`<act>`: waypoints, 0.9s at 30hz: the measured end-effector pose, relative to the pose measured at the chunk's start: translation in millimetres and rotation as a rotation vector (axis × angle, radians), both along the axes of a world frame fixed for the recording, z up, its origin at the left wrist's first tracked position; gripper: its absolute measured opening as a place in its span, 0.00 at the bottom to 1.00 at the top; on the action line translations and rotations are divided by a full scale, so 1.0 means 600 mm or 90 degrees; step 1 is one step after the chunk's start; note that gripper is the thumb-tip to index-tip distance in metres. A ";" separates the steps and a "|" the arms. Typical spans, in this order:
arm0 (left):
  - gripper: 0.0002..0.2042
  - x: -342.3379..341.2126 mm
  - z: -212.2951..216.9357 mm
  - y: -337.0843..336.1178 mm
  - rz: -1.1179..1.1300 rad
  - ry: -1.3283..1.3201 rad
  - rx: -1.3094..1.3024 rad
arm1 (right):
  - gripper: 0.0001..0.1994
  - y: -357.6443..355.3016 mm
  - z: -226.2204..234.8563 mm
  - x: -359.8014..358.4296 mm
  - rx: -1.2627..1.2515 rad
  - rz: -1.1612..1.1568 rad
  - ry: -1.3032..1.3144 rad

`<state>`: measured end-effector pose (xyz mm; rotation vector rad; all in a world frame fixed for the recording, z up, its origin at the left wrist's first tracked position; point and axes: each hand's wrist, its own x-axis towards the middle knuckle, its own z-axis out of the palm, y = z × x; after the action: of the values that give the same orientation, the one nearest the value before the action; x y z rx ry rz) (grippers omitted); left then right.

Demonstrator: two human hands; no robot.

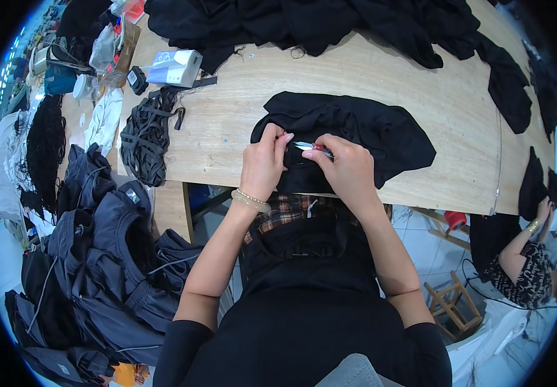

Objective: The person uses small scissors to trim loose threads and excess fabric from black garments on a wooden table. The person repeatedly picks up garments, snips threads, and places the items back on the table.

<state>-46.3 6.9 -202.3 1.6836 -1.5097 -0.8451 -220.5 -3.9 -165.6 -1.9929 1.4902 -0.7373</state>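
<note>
As the head view is showing, the right hand [350, 161] is gripping snips [318, 148], pointing left; the left hand [262, 166] is pinching, on what I cannot tell, over black cloth [391, 138] lying along the worktop's [217, 155] near edge. Slipping, the snips could be nicking cloth or fingers.

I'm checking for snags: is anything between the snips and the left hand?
Nothing visible: the snips in the right hand point toward the left hand, over the black garment. A fine thread might not show.
</note>
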 end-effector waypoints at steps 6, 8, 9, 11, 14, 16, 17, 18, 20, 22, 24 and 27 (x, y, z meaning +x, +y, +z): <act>0.07 0.000 0.002 -0.001 -0.016 -0.021 -0.015 | 0.15 -0.004 -0.001 0.007 -0.009 0.015 0.019; 0.07 0.002 0.000 0.000 -0.021 -0.025 -0.021 | 0.15 -0.005 -0.004 0.010 -0.015 0.014 0.018; 0.07 0.002 -0.001 0.000 -0.024 -0.027 -0.024 | 0.15 -0.005 -0.004 0.011 -0.014 0.014 0.017; 0.07 0.002 -0.001 0.000 -0.017 -0.012 -0.006 | 0.15 -0.006 -0.004 0.012 -0.013 0.015 0.015; 0.07 0.002 0.004 0.001 -0.001 0.022 0.028 | 0.16 -0.005 0.000 0.006 -0.001 0.018 0.016; 0.08 0.003 0.006 0.001 0.003 0.032 0.044 | 0.16 -0.003 0.009 -0.007 0.031 0.009 0.010; 0.08 0.004 0.006 0.001 -0.001 0.031 0.047 | 0.15 -0.001 0.012 -0.015 0.047 0.004 0.007; 0.08 0.004 0.007 0.001 -0.004 0.029 0.050 | 0.15 0.001 0.012 -0.025 0.051 -0.003 0.004; 0.08 0.013 0.000 0.001 -0.076 -0.023 0.004 | 0.15 0.004 0.011 -0.042 0.060 -0.019 -0.002; 0.08 0.014 -0.004 0.001 -0.105 -0.061 -0.032 | 0.15 0.008 0.014 -0.050 0.077 -0.031 -0.002; 0.07 0.008 0.001 0.001 -0.091 -0.088 -0.058 | 0.14 0.010 0.015 -0.052 0.090 -0.038 -0.006; 0.07 -0.002 0.006 0.000 -0.032 -0.085 -0.023 | 0.14 0.010 0.010 -0.045 0.078 -0.037 -0.020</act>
<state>-47.3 7.1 -198.5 1.7105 -1.6544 -0.7384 -247.3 2.3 -159.3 -1.8456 1.5425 -0.6816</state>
